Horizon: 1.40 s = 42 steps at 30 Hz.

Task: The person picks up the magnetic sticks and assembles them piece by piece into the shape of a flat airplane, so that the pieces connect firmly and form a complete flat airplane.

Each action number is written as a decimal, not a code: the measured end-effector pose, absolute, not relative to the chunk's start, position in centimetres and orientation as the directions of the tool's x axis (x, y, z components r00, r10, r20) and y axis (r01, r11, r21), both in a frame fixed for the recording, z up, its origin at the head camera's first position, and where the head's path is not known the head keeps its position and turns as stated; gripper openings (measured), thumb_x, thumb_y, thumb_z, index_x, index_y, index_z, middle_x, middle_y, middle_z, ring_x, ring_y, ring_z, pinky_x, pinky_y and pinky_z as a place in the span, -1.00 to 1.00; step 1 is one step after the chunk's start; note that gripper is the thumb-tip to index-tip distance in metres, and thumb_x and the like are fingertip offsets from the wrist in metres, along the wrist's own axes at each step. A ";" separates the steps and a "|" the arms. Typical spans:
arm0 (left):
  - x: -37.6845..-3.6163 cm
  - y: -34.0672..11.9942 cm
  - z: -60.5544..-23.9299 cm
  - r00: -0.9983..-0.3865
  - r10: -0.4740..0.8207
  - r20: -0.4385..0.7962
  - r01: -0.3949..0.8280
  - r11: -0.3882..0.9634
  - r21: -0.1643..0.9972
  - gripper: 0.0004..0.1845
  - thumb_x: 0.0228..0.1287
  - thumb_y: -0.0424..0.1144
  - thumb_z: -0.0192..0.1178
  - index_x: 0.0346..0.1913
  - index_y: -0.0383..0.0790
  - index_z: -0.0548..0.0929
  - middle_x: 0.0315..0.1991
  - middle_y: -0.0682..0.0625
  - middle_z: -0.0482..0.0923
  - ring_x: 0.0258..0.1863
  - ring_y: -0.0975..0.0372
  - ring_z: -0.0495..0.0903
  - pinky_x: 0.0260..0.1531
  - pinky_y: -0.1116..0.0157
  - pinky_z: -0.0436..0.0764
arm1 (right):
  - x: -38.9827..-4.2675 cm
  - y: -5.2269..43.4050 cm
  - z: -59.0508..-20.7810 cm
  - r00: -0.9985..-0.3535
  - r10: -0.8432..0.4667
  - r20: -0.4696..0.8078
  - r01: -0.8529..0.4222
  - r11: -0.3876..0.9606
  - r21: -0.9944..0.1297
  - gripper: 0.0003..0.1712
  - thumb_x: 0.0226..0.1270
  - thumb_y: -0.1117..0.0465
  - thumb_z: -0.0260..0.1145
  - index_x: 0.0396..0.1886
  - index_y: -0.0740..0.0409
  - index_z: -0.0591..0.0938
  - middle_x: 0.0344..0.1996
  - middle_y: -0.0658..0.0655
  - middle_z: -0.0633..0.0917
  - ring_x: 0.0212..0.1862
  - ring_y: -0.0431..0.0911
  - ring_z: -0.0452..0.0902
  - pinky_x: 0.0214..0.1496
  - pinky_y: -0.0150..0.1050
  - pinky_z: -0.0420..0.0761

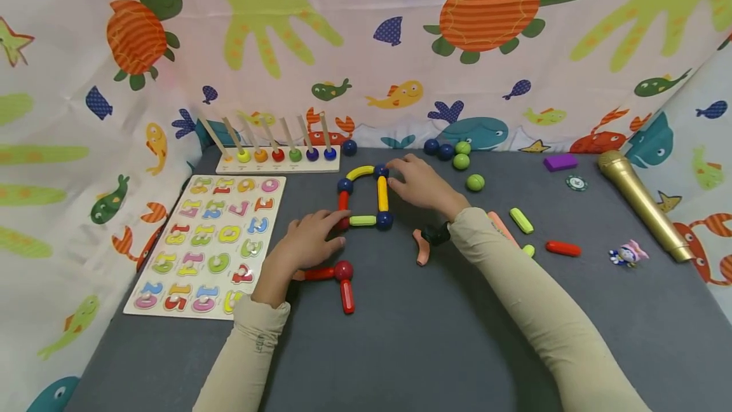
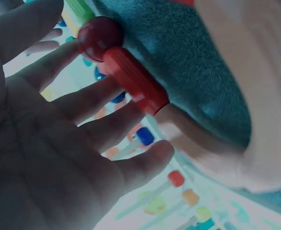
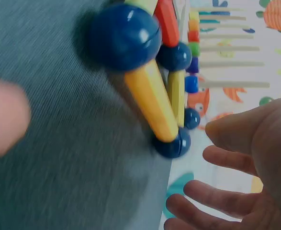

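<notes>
A closed frame of magnetic rods and balls lies on the grey table. It has a curved yellow rod (image 1: 360,171), a straight yellow rod (image 1: 382,194), a light green rod (image 1: 363,220) and a red rod (image 1: 343,201), joined by blue balls (image 1: 384,219) and a red ball (image 2: 100,38). My left hand (image 1: 309,238) reaches to the red ball corner, its fingers extended. Beside the far-right blue ball (image 1: 380,171) is my right hand (image 1: 422,184), fingers loosely spread and holding nothing. Below the left hand, a red ball (image 1: 343,270) joins two red rods (image 1: 347,296).
A wooden number puzzle (image 1: 194,247) lies at left, behind it a peg stand (image 1: 280,167). Green balls (image 1: 475,182) and blue balls (image 1: 445,152) sit at the back. Right are loose rods (image 1: 563,248), a purple block (image 1: 561,162), a gold microphone (image 1: 643,202) and a figurine (image 1: 628,254).
</notes>
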<state>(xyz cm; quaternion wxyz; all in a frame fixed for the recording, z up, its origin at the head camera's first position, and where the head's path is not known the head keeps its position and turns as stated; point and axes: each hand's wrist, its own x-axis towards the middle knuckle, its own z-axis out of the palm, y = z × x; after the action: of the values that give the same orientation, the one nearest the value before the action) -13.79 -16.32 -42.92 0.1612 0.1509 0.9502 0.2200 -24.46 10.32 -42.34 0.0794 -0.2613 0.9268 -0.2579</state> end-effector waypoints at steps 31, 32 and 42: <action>-4.7 -14.8 -45.4 -0.943 0.315 -0.107 0.211 0.815 0.540 -0.36 0.43 -0.17 0.43 0.46 -0.25 0.47 -0.68 0.09 0.35 -0.72 0.25 0.34 -0.61 0.25 0.35 | -32.0 8.8 -42.8 -0.856 -0.518 -0.001 -0.471 0.779 -0.415 -0.47 0.65 0.25 0.16 0.51 0.33 0.48 0.51 0.46 0.36 0.52 0.37 0.25 0.52 0.33 0.24; -4.8 -15.0 -45.4 -0.942 0.317 -0.111 0.210 0.813 0.543 -0.37 0.43 -0.18 0.42 0.46 -0.25 0.47 -0.69 0.09 0.33 -0.73 0.25 0.33 -0.62 0.25 0.33 | -32.3 7.4 -42.7 -0.839 -0.543 -0.008 -0.484 0.754 -0.445 -0.46 0.67 0.24 0.16 0.52 0.32 0.47 0.53 0.44 0.35 0.53 0.34 0.25 0.54 0.30 0.23; -5.4 -16.6 -46.1 -0.906 0.407 -0.118 0.202 0.659 0.725 -0.51 0.50 -0.23 0.28 0.43 -0.08 0.56 -0.54 0.14 0.45 -0.57 0.29 0.43 -0.47 0.25 0.38 | -33.2 -1.4 -42.7 -0.790 -0.607 -0.090 -0.551 0.767 -0.329 -0.52 0.65 0.32 0.06 0.45 0.29 0.58 0.49 0.37 0.44 0.47 0.26 0.34 0.54 0.20 0.24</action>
<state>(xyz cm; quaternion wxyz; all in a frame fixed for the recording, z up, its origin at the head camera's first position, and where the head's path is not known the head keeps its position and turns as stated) -5.37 -16.62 -46.12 0.1362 0.1690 0.9005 0.3769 -33.18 -1.37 -42.71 0.0959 -0.3097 0.9350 -0.1441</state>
